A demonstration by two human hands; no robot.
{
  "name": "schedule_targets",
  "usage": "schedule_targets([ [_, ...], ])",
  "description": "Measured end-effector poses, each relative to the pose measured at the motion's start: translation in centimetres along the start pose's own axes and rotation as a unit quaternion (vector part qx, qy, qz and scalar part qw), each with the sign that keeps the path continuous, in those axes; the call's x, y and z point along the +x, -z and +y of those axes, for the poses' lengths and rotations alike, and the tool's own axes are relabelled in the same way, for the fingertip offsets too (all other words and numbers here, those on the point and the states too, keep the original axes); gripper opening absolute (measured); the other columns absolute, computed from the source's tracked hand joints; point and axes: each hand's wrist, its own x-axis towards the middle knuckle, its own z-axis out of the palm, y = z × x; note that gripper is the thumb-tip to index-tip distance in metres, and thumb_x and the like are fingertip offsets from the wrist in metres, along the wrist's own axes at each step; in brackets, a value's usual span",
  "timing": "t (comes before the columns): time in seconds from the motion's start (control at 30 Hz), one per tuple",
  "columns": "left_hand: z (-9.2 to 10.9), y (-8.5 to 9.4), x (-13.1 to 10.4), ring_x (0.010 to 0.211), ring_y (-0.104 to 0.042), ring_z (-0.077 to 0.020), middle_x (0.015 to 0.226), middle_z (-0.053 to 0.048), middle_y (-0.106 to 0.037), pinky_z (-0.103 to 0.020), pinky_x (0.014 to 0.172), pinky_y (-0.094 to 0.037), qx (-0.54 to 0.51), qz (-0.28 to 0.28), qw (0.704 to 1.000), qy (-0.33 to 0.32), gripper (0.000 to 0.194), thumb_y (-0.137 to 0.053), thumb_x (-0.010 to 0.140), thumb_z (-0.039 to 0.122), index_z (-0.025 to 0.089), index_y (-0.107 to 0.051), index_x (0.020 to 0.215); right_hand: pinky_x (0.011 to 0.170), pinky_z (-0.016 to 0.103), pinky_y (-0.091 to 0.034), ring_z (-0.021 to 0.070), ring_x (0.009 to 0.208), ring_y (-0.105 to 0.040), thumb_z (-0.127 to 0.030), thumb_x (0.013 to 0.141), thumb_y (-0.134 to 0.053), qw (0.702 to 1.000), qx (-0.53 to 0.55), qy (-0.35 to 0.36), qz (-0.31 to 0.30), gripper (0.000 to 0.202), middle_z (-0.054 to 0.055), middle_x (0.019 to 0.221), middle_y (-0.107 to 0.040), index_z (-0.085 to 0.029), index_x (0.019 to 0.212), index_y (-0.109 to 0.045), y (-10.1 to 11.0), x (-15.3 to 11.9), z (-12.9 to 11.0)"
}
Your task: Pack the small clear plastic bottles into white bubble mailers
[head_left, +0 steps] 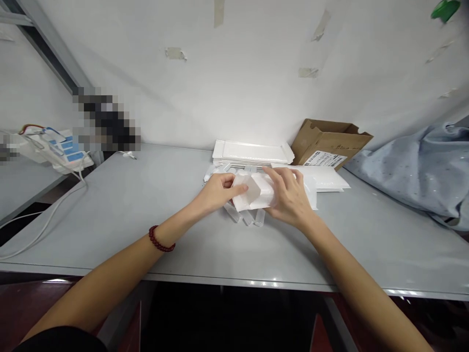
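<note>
Both hands hold a small white folding box (264, 193) just above the grey table (176, 195). Its open end and flaps face left. My left hand (220, 190) pinches a flap at that end, with the thumb on top. Curled over the box's right part is my right hand (291, 198), its fingers at the far side and its thumb underneath. Several translucent plastic pieces (247, 217) lie beneath and behind the box, partly covered by it. Whether the box has anything inside cannot be made out.
A stack of flat white cartons (252, 151) lies behind the hands, with more white cartons (330, 177) to its right. An open brown cardboard box (311, 142) leans near the wall. Grey-blue fabric (414, 166) covers the right end. Cables (54, 215) and a power strip (69, 151) are at left.
</note>
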Motion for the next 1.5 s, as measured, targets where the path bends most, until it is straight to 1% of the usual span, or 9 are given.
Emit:
schedule_targets([
  [0.23,0.3,0.8,-0.5,0.080,-0.064,-0.0175,0.090,-0.005,-0.071,-0.028,0.065,-0.050,0.173,-0.070,0.979,-0.077,0.021,-0.066,0.081,0.036,0.017,-0.069,0.089,0.081,0.041,-0.037,0.0307,0.096,-0.054,-0.030,0.075,-0.059,0.996,-0.047,-0.073,-0.009,0.056,0.013,0.105,-0.060,-0.019,0.127,-0.044,1.1,-0.4,3.5],
  [0.4,-1.1,-1.4,-1.6,0.113,-0.051,-0.0256,0.121,-0.010,-0.063,-0.041,0.093,-0.042,0.384,-0.138,0.855,-0.320,0.025,-0.061,0.087,0.026,0.020,-0.067,0.111,0.078,0.039,-0.037,0.0312,0.095,-0.054,-0.029,0.072,-0.057,0.993,-0.060,-0.103,-0.024,0.055,0.012,0.101,-0.060,-0.018,0.125,-0.046,1.3,-0.6,4.3],
  [0.53,-2.3,-3.3,-2.3,0.109,-0.052,-0.0294,0.121,-0.014,-0.061,-0.048,0.089,-0.037,0.516,-0.136,0.764,-0.363,0.033,-0.046,0.096,0.040,0.022,-0.065,0.115,0.079,0.040,-0.038,0.0314,0.096,-0.055,-0.029,0.073,-0.057,0.992,-0.058,-0.106,-0.027,0.054,0.012,0.103,-0.061,-0.018,0.125,-0.046,1.1,-0.5,4.1],
  [0.67,-3.3,-4.0,-2.5,0.094,-0.055,-0.0259,0.099,-0.012,-0.066,-0.044,0.084,-0.037,0.560,-0.106,0.729,-0.379,0.027,-0.044,0.097,0.033,0.017,-0.067,0.094,0.081,0.040,-0.038,0.0317,0.098,-0.055,-0.030,0.074,-0.057,0.993,-0.048,-0.102,-0.025,0.055,0.013,0.105,-0.062,-0.017,0.126,-0.045,1.0,-0.4,3.7],
  [0.77,-3.4,-4.2,-2.6,0.087,-0.057,-0.0216,0.089,-0.008,-0.067,-0.038,0.078,-0.037,0.525,-0.072,0.741,-0.412,0.017,-0.047,0.092,0.014,0.017,-0.063,0.087,0.082,0.041,-0.039,0.0318,0.097,-0.055,-0.029,0.074,-0.056,0.993,-0.047,-0.102,-0.031,0.055,0.014,0.106,-0.061,-0.016,0.126,-0.045,1.0,-0.4,3.5],
  [0.9,-2.3,-4.0,-2.7,0.077,-0.058,-0.0159,0.080,-0.003,-0.067,-0.032,0.074,-0.042,0.346,0.021,0.824,-0.447,0.005,-0.055,0.088,0.016,0.017,-0.057,0.084,0.083,0.042,-0.038,0.0330,0.099,-0.054,-0.028,0.073,-0.056,0.990,-0.050,-0.116,-0.059,0.056,0.015,0.108,-0.060,-0.016,0.126,-0.045,0.9,-0.5,3.6],
  [1.1,-0.3,-1.9,-2.1,0.059,-0.052,-0.0091,0.077,0.002,-0.064,-0.023,0.058,-0.046,0.219,0.207,0.902,-0.308,0.014,-0.065,0.081,0.022,0.018,-0.058,0.092,0.083,0.042,-0.039,0.0327,0.100,-0.055,-0.028,0.073,-0.058,0.989,-0.034,-0.119,-0.082,0.057,0.015,0.107,-0.060,-0.014,0.127,-0.046,0.8,-0.4,3.3],
  [1.33,-0.8,-0.8,-0.9,0.056,-0.054,-0.0096,0.075,0.000,-0.069,-0.023,0.055,-0.046,0.207,0.127,0.927,-0.286,0.018,-0.067,0.082,0.023,0.021,-0.072,0.099,0.082,0.041,-0.038,0.0316,0.101,-0.054,-0.025,0.072,-0.060,0.994,-0.010,-0.053,-0.100,0.059,0.016,0.109,-0.059,-0.013,0.128,-0.044,0.7,-0.1,1.2],
  [1.5,-0.7,-1.3,-0.8,0.098,-0.068,-0.0191,0.106,-0.005,-0.074,-0.032,0.082,-0.056,0.172,0.034,0.929,-0.325,0.019,-0.059,0.086,0.016,0.021,-0.076,0.094,0.080,0.039,-0.038,0.0305,0.098,-0.054,-0.024,0.073,-0.060,0.995,0.010,-0.021,-0.096,0.058,0.015,0.106,-0.060,-0.013,0.127,-0.044,0.8,0.0,-0.3],
])
